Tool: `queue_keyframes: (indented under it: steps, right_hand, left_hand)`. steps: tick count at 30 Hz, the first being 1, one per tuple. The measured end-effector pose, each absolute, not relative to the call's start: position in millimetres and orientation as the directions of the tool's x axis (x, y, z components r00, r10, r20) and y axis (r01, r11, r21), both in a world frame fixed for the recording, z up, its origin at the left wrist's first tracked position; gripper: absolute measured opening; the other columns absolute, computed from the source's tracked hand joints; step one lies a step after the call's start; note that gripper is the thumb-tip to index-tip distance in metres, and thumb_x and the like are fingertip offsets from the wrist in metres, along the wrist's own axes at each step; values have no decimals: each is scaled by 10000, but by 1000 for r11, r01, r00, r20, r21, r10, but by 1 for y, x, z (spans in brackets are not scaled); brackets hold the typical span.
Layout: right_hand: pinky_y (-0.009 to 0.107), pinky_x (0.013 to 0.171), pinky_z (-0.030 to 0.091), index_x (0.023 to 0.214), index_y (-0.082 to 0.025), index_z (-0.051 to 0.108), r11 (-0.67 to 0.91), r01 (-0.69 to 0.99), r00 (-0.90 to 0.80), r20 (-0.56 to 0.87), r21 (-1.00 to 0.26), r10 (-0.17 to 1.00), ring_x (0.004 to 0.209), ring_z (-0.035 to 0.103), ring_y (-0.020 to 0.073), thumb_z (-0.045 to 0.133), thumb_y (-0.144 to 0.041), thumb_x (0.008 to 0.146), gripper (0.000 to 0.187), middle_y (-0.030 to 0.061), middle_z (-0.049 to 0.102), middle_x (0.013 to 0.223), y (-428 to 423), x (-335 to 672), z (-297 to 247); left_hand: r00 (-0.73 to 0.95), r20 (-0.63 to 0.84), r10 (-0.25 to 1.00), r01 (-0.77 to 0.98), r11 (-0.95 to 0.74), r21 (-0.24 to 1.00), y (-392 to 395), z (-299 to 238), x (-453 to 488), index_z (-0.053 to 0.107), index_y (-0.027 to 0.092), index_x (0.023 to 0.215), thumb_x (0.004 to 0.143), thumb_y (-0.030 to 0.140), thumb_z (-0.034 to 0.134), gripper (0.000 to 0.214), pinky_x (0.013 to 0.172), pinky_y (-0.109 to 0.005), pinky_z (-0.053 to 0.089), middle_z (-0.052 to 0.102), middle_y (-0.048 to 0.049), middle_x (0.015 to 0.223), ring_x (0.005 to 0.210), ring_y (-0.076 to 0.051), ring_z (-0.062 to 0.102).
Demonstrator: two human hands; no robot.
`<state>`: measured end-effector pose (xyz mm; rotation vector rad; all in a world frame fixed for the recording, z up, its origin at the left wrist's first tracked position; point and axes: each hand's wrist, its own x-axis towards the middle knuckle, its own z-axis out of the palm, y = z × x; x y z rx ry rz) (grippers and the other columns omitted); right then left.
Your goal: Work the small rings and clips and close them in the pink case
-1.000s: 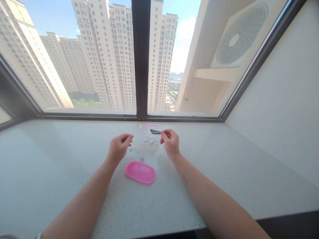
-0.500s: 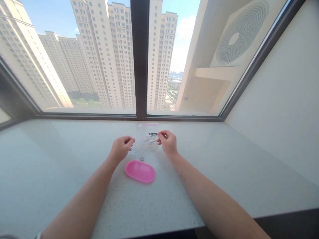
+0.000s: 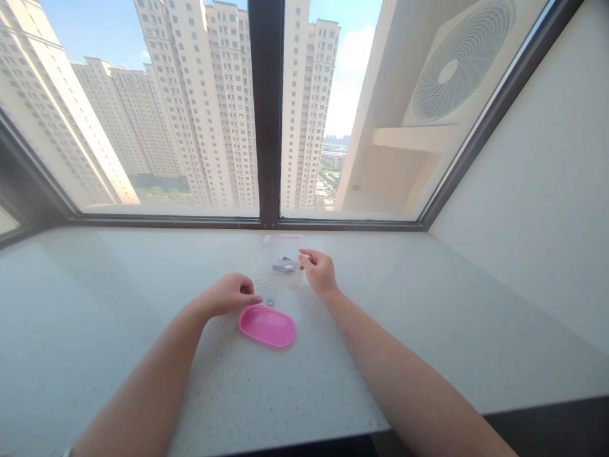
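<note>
Lying at three o'clock, just off the curled left hand (image 3: pixel 233 295), whose hold I cannot tell, the dark ring (image 3: pixel 270 303) is farther from the right hand (image 3: pixel 320 271), fingers parted, seemingly empty. Nearby, the pink tray (image 3: pixel 267 327) stretches ten to four.

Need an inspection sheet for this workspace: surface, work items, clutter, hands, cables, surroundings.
Surface: pale speckled ledge.
Work items: clear box near the window; dark strands, apparently inside it; pink tray nearer the person; dark ring just beyond the tray.
Clutter: a few pale rings by the box.
Left hand: fingertips near the dark ring and tray; contact unclear.
Right hand: beside the box, thumb and forefinger apart, nothing seen between them.
Cables: nothing seen.
Surroundings: dark window frame, white wall, fan unit outside.
</note>
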<state>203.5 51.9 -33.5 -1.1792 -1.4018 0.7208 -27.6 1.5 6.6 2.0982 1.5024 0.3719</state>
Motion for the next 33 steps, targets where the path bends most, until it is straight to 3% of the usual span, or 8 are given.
queue_keyframes:
  steps: [6, 12, 15, 18, 21, 24, 27, 33]
  right_hand:
    - [260, 578, 433, 983, -122, 657, 300, 371, 0, 323, -879, 946, 514, 570, 147, 548, -336, 756, 332, -29, 556, 478, 47, 201, -31]
    - [255, 579, 432, 939, -144, 627, 389, 312, 38, 420, -867, 907, 527, 577, 146, 533, -323, 778, 259, -41, 514, 493, 41, 199, -26]
    - [241, 523, 407, 858, -150, 634, 454, 281, -59, 457, -845, 887, 513, 533, 129, 531, -356, 803, 237, -19, 532, 533, 33, 197, -23]
    - [234, 530, 412, 923, -159, 635, 561, 279, -245, 507, -779, 826, 574, 537, 126, 588, -384, 781, 270, 16, 591, 666, 24, 194, -19]
    - [282, 676, 465, 995, -180, 650, 699, 255, -456, 554, -668, 696, 818, 586, 185, 685, -403, 705, 367, 81, 627, 904, 18, 194, -13]
    - [383, 889, 417, 990, -215, 673, 781, 241, -542, 587, -576, 601, 993, 553, 234, 775, -411, 600, 448, 93, 607, 1030, 16, 194, -11]
    - [410, 940, 388, 1009, -235, 677, 794, 232, -549, 598, -562, 584, 1042, 540, 246, 799, -413, 563, 495, 94, 590, 1097, 17, 193, -12]
    - [382, 972, 385, 1041, -198, 661, 788, 286, -416, 670, -546, 615, 1119, 513, 231, 696, -363, 720, 363, 122, 557, 1205, 19, 194, -11]
  left_hand:
    - [425, -202, 882, 757, -224, 614, -3, 11, -33, 621, 181, 611, 599, 374, 622, 193, 476, -220, 317, 594, 4, 573, 561, -149, 517]
    - [418, -179, 891, 748, -225, 624, -2, 8, -33, 618, 181, 574, 604, 305, 568, 137, 477, -225, 313, 580, 1, 556, 547, -146, 502]
    - [398, -121, 910, 741, -241, 627, 0, 11, -31, 593, 177, 562, 630, 304, 543, 152, 496, -229, 317, 557, 10, 550, 546, -139, 484]
    - [331, -17, 944, 752, -252, 609, 3, 13, -30, 588, 176, 575, 665, 330, 532, 187, 519, -237, 328, 567, 6, 568, 560, -141, 485]
    - [270, 46, 962, 744, -239, 624, 5, 15, -31, 599, 173, 598, 685, 366, 531, 223, 506, -237, 326, 577, 0, 556, 543, -140, 488]
    - [235, 62, 970, 700, -213, 682, 6, 18, -30, 605, 164, 628, 694, 399, 532, 255, 484, -235, 329, 546, 13, 509, 499, -131, 477]
    - [167, 94, 982, 656, -182, 733, 5, 18, -29, 603, 160, 640, 698, 423, 539, 277, 483, -234, 343, 525, 25, 486, 485, -130, 483]
    - [-26, 213, 977, 570, -160, 806, 12, 5, -24, 621, 160, 778, 764, 460, 491, 328, 482, -234, 390, 541, 23, 497, 477, -135, 517]
